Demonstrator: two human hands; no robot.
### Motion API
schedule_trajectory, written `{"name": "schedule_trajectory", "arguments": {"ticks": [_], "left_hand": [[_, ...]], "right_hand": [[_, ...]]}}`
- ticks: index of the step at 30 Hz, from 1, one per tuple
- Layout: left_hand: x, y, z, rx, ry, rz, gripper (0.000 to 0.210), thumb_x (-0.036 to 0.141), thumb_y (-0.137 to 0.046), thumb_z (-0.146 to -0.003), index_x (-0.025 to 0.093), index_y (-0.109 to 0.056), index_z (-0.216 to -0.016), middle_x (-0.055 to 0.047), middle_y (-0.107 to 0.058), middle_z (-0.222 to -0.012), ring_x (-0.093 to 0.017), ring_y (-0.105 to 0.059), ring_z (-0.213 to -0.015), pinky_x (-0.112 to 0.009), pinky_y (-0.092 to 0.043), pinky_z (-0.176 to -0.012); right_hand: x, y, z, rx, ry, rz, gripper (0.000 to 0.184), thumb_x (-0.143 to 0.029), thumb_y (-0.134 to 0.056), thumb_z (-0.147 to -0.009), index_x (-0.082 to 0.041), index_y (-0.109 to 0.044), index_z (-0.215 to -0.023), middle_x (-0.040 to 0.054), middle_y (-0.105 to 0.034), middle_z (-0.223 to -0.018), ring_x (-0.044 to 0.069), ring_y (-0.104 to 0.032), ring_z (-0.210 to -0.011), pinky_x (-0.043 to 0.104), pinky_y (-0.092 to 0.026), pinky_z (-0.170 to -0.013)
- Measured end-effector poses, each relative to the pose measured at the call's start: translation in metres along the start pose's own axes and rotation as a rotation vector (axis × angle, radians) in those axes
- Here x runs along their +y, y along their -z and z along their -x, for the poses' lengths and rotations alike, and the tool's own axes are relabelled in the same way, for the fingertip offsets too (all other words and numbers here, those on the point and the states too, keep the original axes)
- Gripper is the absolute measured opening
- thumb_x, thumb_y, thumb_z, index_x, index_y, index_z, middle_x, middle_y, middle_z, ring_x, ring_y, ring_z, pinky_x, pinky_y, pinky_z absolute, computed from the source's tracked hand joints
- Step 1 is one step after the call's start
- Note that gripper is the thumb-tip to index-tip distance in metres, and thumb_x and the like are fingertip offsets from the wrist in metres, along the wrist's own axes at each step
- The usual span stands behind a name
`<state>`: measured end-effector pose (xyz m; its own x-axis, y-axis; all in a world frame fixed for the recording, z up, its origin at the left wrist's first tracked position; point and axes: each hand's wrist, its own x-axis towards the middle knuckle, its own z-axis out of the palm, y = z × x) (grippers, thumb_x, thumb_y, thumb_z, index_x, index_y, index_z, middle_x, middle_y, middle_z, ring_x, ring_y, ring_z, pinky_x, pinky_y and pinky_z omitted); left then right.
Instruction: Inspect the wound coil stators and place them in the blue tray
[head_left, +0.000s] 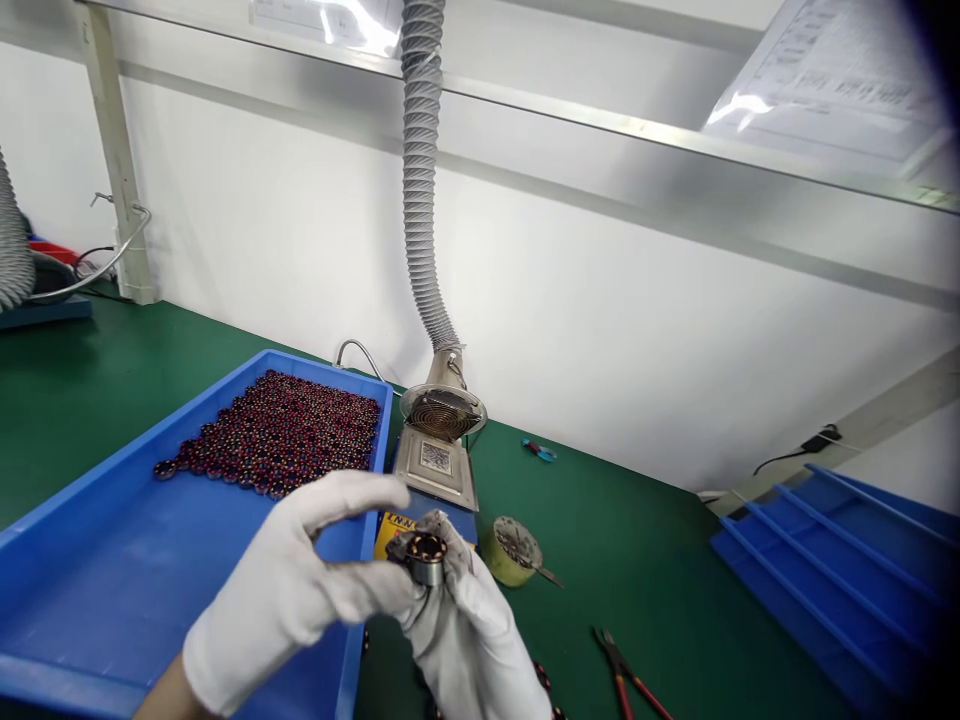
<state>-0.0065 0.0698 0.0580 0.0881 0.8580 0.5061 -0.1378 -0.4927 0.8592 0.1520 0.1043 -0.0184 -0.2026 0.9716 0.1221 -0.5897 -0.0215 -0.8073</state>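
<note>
1. General light: bright, white, fairly even; wall (600, 290) beyond the left hand (292, 580) and right hand (480, 640) palest.
2. Direction: apparently overhead; soft grey shadow bands on wall, below shelf rail (570, 112), high above both hands.
3. Glare: white streaks on large sheet (817, 90), upper right of right hand; also on small sheet (330, 18), above left hand.
4. Blur: left hand slightly soft; large sheet's print illegible.
5. Edges: wide-angle stretch; black corner, far upper right of right hand.

I see green tbl (675, 560), blue tray (187, 540) L side, yellowish cup (512, 570), red-handled pliers (622, 676), sm blue cutters (539, 450) nr wall (600, 300)
</note>
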Motion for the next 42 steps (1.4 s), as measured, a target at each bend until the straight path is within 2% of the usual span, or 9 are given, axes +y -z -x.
{"name": "schedule_trajectory", "arguments": {"ticks": [9,12,15,18,23,27,30,38,42], "left_hand": [[-0.008,-0.012,0.004,0.142,-0.084,0.272,0.012,0.012,-0.064,-0.072,0.020,-0.067,-0.079,-0.003,-0.064,-0.074,-0.017,-0.059,-0.067,-0.023,-0.052,-0.057],[-0.003,-0.008,0.001,0.054,0.058,0.102,0.028,0.013,-0.065,-0.068,0.023,-0.065,-0.095,-0.002,-0.066,-0.081,-0.018,-0.061,-0.068,-0.023,-0.053,-0.057],[-0.002,-0.011,-0.003,-0.050,-0.044,-0.109,0.022,0.015,-0.061,-0.069,0.023,-0.067,-0.088,-0.003,-0.066,-0.088,-0.019,-0.061,-0.078,-0.027,-0.053,-0.068],[-0.007,-0.014,-0.003,0.029,-0.191,-0.098,0.011,0.017,-0.058,-0.074,0.022,-0.068,-0.075,-0.003,-0.066,-0.079,-0.018,-0.060,-0.075,-0.027,-0.051,-0.070],[-0.008,-0.009,0.002,0.235,-0.014,0.071,0.008,0.019,-0.060,-0.078,0.025,-0.066,-0.079,0.002,-0.065,-0.085,-0.016,-0.059,-0.084,-0.020,-0.049,-0.073],[-0.002,-0.008,-0.001,0.057,0.147,-0.073,0.032,0.013,-0.065,-0.064,0.028,-0.065,-0.093,0.004,-0.064,-0.094,-0.017,-0.059,-0.090,-0.023,-0.045,-0.085],[0.000,-0.013,-0.004,-0.027,0.074,-0.088,0.016,0.014,-0.063,-0.067,0.026,-0.068,-0.077,0.001,-0.065,-0.090,-0.016,-0.059,-0.085,-0.021,-0.046,-0.079],[0.000,-0.004,0.003,0.198,0.034,-0.041,0.007,0.023,-0.062,-0.079,0.028,-0.067,-0.082,0.003,-0.063,-0.097,-0.013,-0.057,-0.092,-0.016,-0.045,-0.080],[-0.001,-0.007,0.003,-0.055,0.026,-0.250,0.053,0.009,-0.069,-0.062,0.034,-0.055,-0.107,0.008,-0.056,-0.112,-0.013,-0.052,-0.103,-0.017,-0.038,-0.091]], "right_hand": [[0.001,-0.016,0.012,0.019,0.053,-0.002,0.034,-0.040,-0.075,-0.057,-0.025,-0.067,-0.086,0.0036,-0.071,-0.078,0.020,-0.066,-0.069,0.037,-0.053,-0.072],[-0.003,-0.020,0.021,0.054,0.050,-0.040,0.036,-0.039,-0.074,-0.060,-0.026,-0.066,-0.092,0.0045,-0.071,-0.088,0.020,-0.066,-0.075,0.036,-0.053,-0.074],[-0.005,-0.023,0.019,0.070,0.017,-0.080,0.037,-0.034,-0.077,-0.057,-0.025,-0.066,-0.091,0.0043,-0.070,-0.090,0.020,-0.066,-0.076,0.035,-0.054,-0.072],[-0.008,-0.023,0.012,0.047,-0.031,-0.099,0.026,-0.031,-0.078,-0.056,-0.024,-0.066,-0.078,0.0027,-0.071,-0.079,0.019,-0.066,-0.069,0.033,-0.055,-0.066],[-0.012,-0.022,0.006,0.021,-0.056,-0.115,0.024,-0.025,-0.079,-0.056,-0.023,-0.065,-0.075,0.0011,-0.070,-0.072,0.018,-0.066,-0.069,0.035,-0.054,-0.068],[-0.008,-0.020,0.008,0.047,-0.061,-0.154,0.030,-0.019,-0.081,-0.051,-0.022,-0.066,-0.077,0.0007,-0.070,-0.072,0.017,-0.065,-0.069,0.034,-0.053,-0.073],[-0.008,-0.026,0.016,0.085,-0.052,-0.205,0.035,-0.021,-0.082,-0.050,-0.023,-0.067,-0.082,0.0000,-0.070,-0.080,0.016,-0.065,-0.075,0.031,-0.052,-0.077],[-0.029,-0.060,0.036,-0.050,-0.185,-0.493,0.016,-0.023,-0.068,-0.072,-0.025,-0.068,-0.088,-0.0005,-0.072,-0.080,0.009,-0.064,-0.068,0.022,-0.051,-0.068],[-0.030,-0.058,0.034,-0.012,-0.186,-0.506,0.015,-0.027,-0.068,-0.072,-0.024,-0.070,-0.087,0.0010,-0.072,-0.087,0.014,-0.065,-0.081,0.029,-0.050,-0.079]]}}
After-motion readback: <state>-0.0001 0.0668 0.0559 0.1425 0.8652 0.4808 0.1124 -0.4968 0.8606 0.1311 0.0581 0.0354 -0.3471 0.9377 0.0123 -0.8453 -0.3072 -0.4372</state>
